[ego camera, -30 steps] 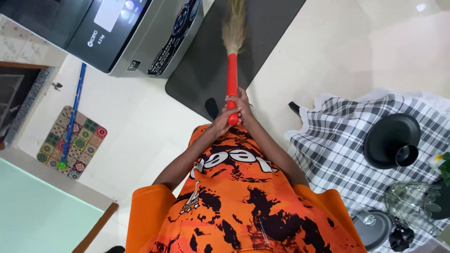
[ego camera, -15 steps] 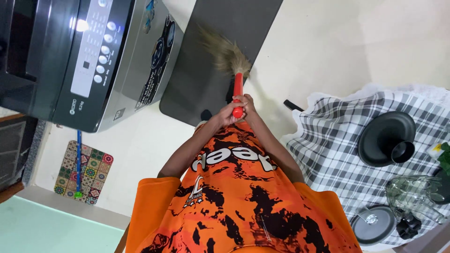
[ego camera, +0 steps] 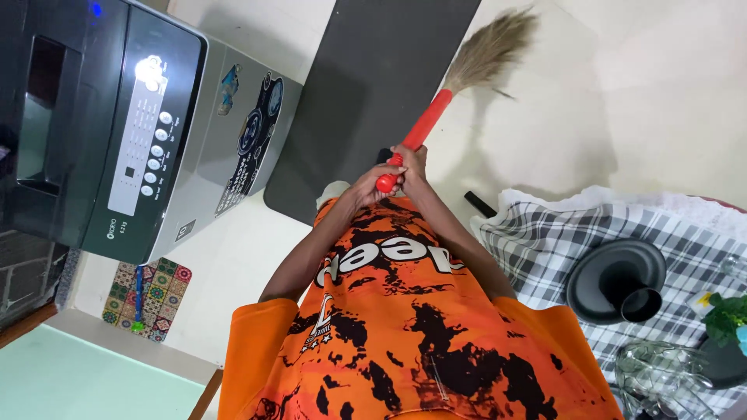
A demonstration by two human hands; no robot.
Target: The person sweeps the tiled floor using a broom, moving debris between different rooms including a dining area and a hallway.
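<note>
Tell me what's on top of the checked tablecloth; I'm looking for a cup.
On the checked tablecloth: a black plate bearing a dark cup, clear glassware and a small green plant. The table underneath is covered.

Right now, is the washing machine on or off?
On. The washing machine's panel glows at its top end, and a small blue light shines near its lid. Both hands grip the broom.

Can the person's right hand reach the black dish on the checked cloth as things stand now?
Probably not at once: the right hand is wrapped round the red broom handle with the left hand. The black dish lies open on that side, nothing between.
</note>
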